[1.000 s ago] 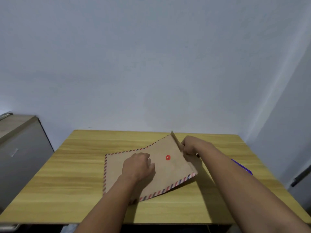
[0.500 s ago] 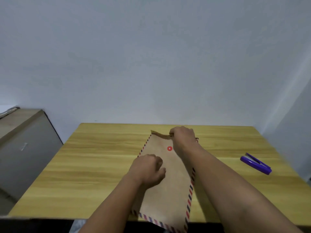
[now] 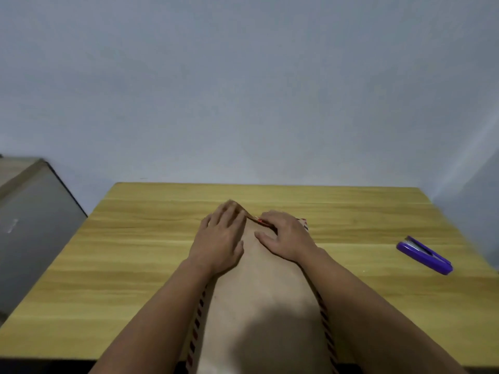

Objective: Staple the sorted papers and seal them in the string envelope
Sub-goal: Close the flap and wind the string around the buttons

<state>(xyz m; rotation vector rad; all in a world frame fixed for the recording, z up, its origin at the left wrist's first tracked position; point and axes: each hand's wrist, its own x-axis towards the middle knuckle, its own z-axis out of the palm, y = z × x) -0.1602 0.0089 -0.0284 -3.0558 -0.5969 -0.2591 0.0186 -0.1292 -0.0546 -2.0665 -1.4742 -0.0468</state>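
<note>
Lying lengthwise on the wooden surface (image 3: 135, 265), the brown string envelope (image 3: 259, 300) has its near end hanging past the front edge toward the person, with red and dark stripes running along both long sides. At its far end the flap (image 3: 244, 211) stands partly raised, and a small red closure disc (image 3: 260, 221) shows just between the two hands. The left hand (image 3: 220, 238) rests palm down on the envelope's far left part, its fingers stretched forward and touching the lifted flap; whether they pinch the flap or only press against it cannot be told. The right hand (image 3: 286, 236) lies flat on the far right part of the envelope, fingers spread and fairly straight, thumb pointing inward, its fingertips beside the red disc. Both forearms reach in from the bottom of the view over the envelope's sides. Well apart on the right of the surface lies a purple stapler (image 3: 424, 255), closed and resting on its side at an angle. A grey cabinet (image 3: 32, 228) stands left of the surface, against the pale wall (image 3: 243, 90).
</note>
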